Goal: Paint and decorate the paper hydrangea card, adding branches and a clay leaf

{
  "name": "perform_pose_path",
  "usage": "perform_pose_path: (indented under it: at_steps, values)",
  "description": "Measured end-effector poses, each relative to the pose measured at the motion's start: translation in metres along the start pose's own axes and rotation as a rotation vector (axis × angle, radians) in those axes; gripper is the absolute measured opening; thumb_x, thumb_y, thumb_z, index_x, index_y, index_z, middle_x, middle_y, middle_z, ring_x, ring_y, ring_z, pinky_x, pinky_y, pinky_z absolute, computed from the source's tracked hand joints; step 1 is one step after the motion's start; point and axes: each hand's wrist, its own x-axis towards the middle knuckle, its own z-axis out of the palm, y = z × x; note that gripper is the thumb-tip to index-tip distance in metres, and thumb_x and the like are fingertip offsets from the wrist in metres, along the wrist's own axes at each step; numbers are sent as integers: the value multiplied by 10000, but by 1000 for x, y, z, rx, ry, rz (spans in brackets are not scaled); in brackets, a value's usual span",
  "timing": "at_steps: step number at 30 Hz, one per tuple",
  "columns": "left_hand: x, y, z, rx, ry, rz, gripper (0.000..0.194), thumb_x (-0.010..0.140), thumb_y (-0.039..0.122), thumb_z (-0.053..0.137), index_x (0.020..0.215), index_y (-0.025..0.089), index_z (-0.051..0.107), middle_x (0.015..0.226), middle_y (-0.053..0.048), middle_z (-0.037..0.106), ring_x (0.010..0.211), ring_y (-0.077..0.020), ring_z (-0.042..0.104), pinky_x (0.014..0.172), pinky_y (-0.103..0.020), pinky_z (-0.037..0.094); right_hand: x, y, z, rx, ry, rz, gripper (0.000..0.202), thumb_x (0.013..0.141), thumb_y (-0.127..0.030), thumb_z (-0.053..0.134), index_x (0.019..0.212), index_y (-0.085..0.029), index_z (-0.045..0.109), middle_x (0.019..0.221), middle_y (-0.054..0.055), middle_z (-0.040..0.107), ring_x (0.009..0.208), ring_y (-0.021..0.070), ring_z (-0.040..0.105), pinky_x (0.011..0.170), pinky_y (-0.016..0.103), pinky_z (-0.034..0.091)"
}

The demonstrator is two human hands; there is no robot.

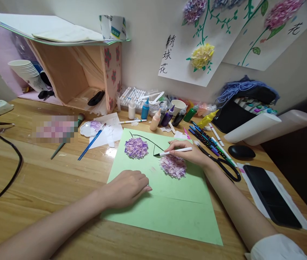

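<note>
A sheet of green paper [167, 213] lies on the desk, bearing two textured flower heads. The purple flower [136, 148] is at its upper left, and the paler pink-purple flower [173, 167] lies under my right hand. My right hand [183, 150] is closed around a white marker [182, 149] with a black tip. That tip touches the paper at the lower end of a short black line hanging from a longer curved black line [149, 139]. My left hand [129, 187] rests on the paper's left side, its fingers curled under; whether anything is in them is hidden.
Paint bottles [167, 115] stand along the paper's far edge. To the right are scissors [229, 169], several pens [204, 139], a mouse [241, 152] and a black phone [271, 195]. Paintbrushes [91, 142] lie left, near a cable [20, 155]. Behind stands an open box [112, 76].
</note>
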Motion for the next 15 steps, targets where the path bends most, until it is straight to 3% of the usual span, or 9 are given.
perform_pose_path:
  at_steps: [7,15]
  values:
    - [0,0,-1,9,-10,1,357,987,360,268,764,184,484,745,-24,600,669,-175,517,586,-303,314,2,2,-2,-76,-105,-167,261,805,-431,630,832,-194,737,739,43,635,709,172,566,779,349,439]
    - [0,0,-1,10,-20,1,361,988,364,259,760,187,476,744,-20,598,669,-173,514,590,-299,313,0,-5,-4,-107,-183,-210,277,804,-449,628,900,-218,747,732,40,636,729,174,555,840,381,420]
